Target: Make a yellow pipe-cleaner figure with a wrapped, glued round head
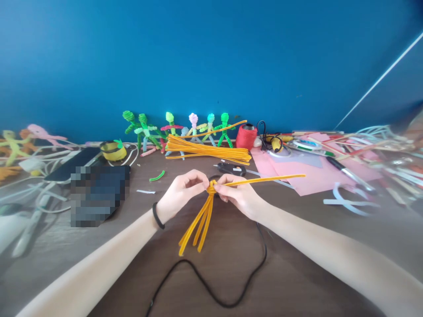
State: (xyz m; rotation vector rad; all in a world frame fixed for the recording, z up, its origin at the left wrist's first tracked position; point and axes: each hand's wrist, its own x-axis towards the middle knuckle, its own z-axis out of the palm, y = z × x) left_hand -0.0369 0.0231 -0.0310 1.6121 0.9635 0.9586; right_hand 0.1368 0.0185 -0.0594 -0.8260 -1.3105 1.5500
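Observation:
Between both hands hangs a bunch of orange pipe cleaners (pixel 205 215), bound at the top with loose ends pointing down toward the table. My left hand (pixel 185 191) pinches its top from the left, thumb and fingertips closed. From the other side my right hand (pixel 239 193) grips the same bunch near the wrap. One long orange stem passes over the right fingers and sticks out to the right. A black hot glue gun (pixel 231 169) lies just beyond the right hand, and a black cord (pixel 228 304) curves over the table below.
A thick bundle of orange pipe cleaners (pixel 211 152) lies behind the hands. Several pipe-cleaner figures (pixel 170 125) lean on the blue wall (pixel 205 53). A red spool (pixel 246 137), pink paper (pixel 297 171) and a black marker (pixel 343 169) are right; a dark phone (pixel 74 164) is left.

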